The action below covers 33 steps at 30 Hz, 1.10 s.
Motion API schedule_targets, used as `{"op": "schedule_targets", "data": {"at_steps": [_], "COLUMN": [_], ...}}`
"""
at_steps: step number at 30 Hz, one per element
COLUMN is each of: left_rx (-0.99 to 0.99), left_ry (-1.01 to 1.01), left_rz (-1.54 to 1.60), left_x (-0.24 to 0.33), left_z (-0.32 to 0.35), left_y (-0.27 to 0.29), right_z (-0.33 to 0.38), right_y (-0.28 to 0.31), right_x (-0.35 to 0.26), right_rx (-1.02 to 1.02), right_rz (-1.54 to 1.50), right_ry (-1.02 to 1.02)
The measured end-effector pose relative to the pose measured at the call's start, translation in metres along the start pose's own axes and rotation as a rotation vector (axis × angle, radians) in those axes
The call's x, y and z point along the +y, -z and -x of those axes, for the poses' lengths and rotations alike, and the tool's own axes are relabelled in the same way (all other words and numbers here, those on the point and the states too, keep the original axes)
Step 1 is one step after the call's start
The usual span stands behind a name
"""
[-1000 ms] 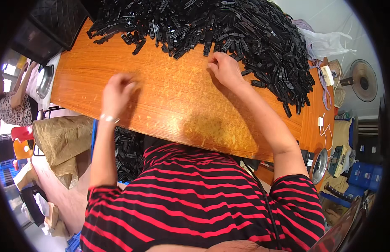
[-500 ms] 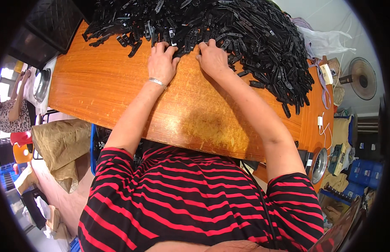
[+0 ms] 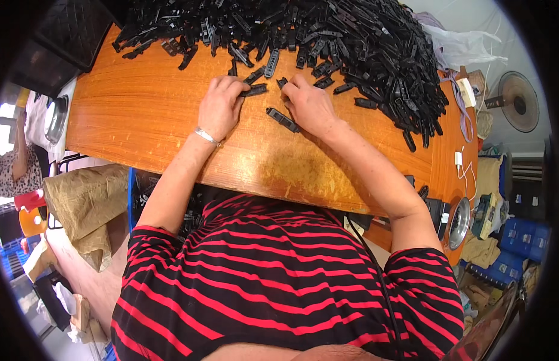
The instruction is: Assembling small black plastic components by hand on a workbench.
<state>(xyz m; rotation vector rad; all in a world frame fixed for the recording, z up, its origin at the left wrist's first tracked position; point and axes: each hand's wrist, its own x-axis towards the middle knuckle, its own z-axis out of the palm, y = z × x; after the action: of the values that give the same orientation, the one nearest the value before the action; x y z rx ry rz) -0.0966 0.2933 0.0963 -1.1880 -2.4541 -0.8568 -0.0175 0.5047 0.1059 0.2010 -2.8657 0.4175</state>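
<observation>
A big heap of black slotted plastic pieces (image 3: pixel 357 54) covers the far side of the wooden table (image 3: pixel 141 114). My left hand (image 3: pixel 220 107), with a silver bracelet at its wrist, pinches one black plastic piece (image 3: pixel 254 90) that juts out to the right of its fingertips. Across from it, my right hand (image 3: pixel 309 105) has its fingers closed on another small piece (image 3: pixel 282 82), mostly covered by the fingers. A separate elongated piece (image 3: pixel 283 120) lies on the wood beside the right hand. Just beyond both hands a ladder-slotted piece (image 3: pixel 271 63) rests at the heap's near edge.
Black crates (image 3: pixel 66 36) stand at the far left. A white plastic bag (image 3: pixel 466 45) and a fan (image 3: pixel 512 101) are at the right, with a white cable (image 3: pixel 466 171) on the table. Another person (image 3: pixel 18 165) is at the left edge. Brown sacking (image 3: pixel 87 192) sits beside the table.
Both hands have drawn back from the heap toward me. Several pieces have come away from its near edge, and one now lies by my right hand.
</observation>
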Motion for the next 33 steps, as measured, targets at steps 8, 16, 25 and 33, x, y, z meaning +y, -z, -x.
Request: {"op": "schedule_targets", "data": {"at_steps": [8,16,25,33], "left_rx": [0.094,0.052,0.155,0.122], "left_ry": [-0.006,0.031,0.388,0.66], "left_rz": [-0.065,-0.126,0.292,0.87], "left_x": [0.004,0.012,0.016,0.015], "left_z": [0.001,0.004,0.031,0.042], "left_y": [-0.004,-0.003,0.023,0.022], "right_z": [0.007,-0.003,-0.003,0.008], "right_y": [0.014,0.005,0.009,-0.004], "right_x": [-0.008,-0.019,-0.07,-0.086], "right_rx": [0.052,-0.045,-0.094,-0.21], "right_rz": [-0.073,-0.125,-0.256,-0.293], "right_ry": [-0.091,-0.205,-0.01,0.077]}}
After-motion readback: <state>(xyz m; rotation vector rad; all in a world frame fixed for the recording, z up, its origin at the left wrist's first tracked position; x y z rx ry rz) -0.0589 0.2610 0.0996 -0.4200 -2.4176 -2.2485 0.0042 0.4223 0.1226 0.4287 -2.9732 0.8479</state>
